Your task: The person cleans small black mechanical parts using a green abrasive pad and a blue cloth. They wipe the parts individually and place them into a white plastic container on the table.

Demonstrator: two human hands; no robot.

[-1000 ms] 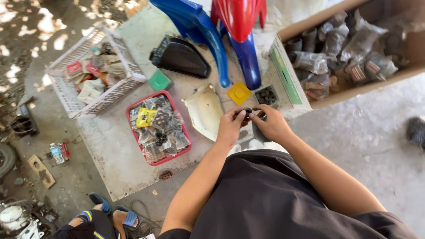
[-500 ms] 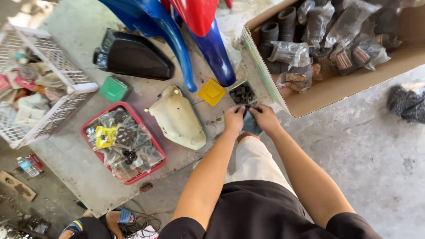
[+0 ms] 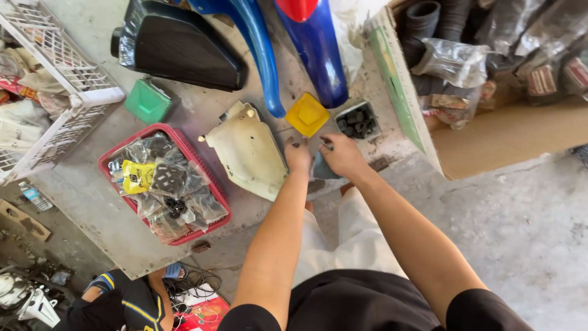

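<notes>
My left hand [image 3: 298,155] and my right hand [image 3: 340,155] meet at the near edge of a grey concrete slab [image 3: 92,208]. Both pinch a small dark part between the fingertips; it is too small to identify. Just beyond the hands sit a yellow square lid [image 3: 307,114] and a small clear tub of black rubber pieces [image 3: 358,121]. A cream plastic cover [image 3: 250,150] lies right beside my left hand.
A red tray [image 3: 202,178] of bagged small parts, a green lid [image 3: 147,102], a black panel [image 3: 177,52], blue fenders [image 3: 260,55] and a white wire basket [image 3: 73,79] share the slab. A cardboard box [image 3: 490,141] of bagged parts stands right. Another person's dark sleeve [image 3: 116,300] shows below.
The view has drawn nearer and swung left. My hands stay together on the small part, now a little closer to the yellow lid and the tub.
</notes>
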